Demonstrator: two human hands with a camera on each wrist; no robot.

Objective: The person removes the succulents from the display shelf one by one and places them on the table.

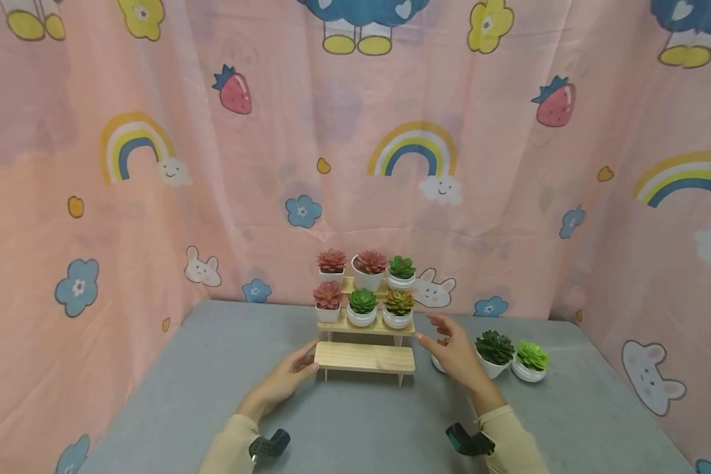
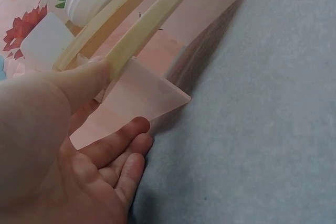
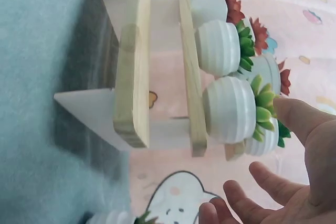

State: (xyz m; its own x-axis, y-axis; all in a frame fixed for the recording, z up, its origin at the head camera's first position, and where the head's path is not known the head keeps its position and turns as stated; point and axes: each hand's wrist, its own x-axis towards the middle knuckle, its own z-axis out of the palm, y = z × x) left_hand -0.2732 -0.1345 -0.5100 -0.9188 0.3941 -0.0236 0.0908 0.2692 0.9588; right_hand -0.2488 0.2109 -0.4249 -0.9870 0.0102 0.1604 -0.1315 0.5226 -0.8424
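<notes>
A wooden plant stand [image 1: 364,357] in three steps, with pale side panels, stands on the grey table. My left hand [image 1: 286,376] grips its front step at the left end; in the left wrist view the thumb lies on the plank's corner and the fingers come round the side panel. Succulents in white pots fill the two upper steps, among them a green one [image 1: 363,307] and a red one [image 1: 328,303]. Beside the stand's right end, my right hand [image 1: 455,352] holds nothing, its fingers spread. Its thumb overlaps the yellow-green succulent [image 3: 265,106] in the right wrist view.
On the table [image 1: 213,349], right of the stand, are a dark green succulent [image 1: 494,349] and a light green one [image 1: 531,357] in white pots. A white pot [image 1: 438,364] is mostly hidden behind my right hand. A pink patterned curtain [image 1: 343,131] hangs behind the table.
</notes>
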